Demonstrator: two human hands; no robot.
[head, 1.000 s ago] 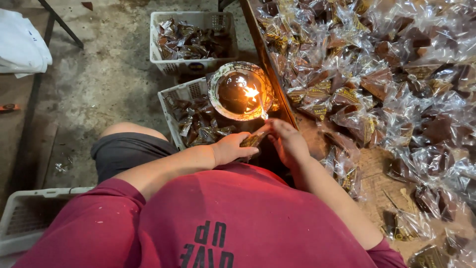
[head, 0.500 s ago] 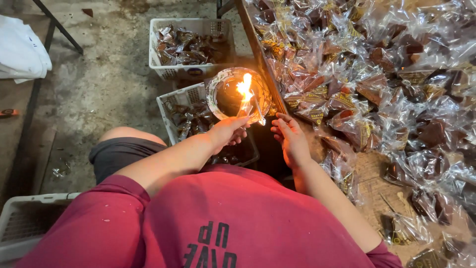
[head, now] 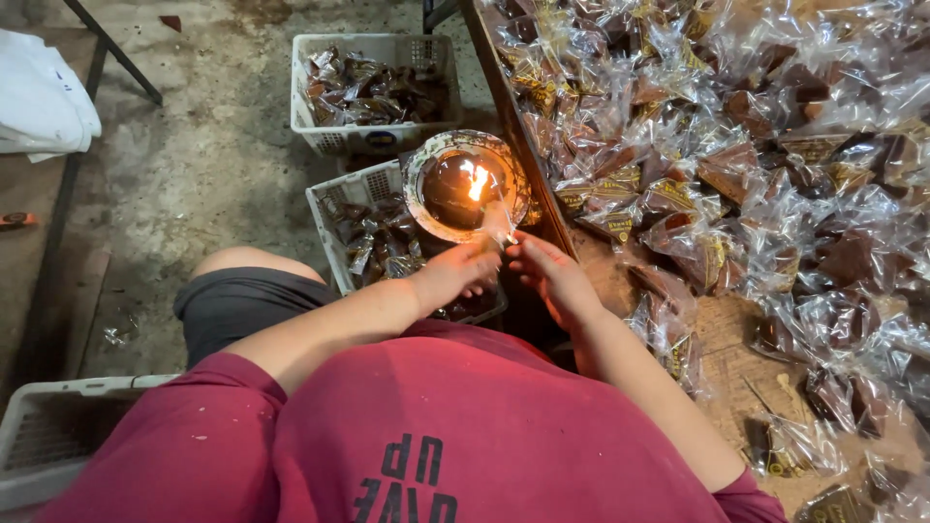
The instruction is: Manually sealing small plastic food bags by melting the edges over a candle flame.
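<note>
Both hands (head: 504, 271) hold a packet (head: 498, 225) upright, top toward the flame (head: 476, 180).

Far white basket (head: 320, 58), white cloth (head: 44, 102), concrete floor (head: 208, 174).

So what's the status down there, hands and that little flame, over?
Left hand and right hand together pinch a small clear packet at the flame in the round bowl. Nothing between hands and flame. Wrapped packets heaped on the right.

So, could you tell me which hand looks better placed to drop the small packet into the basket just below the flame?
Probably the left hand: it hangs directly over the near white basket with the packet at its fingertips, while the right hand sits toward the table.
</note>
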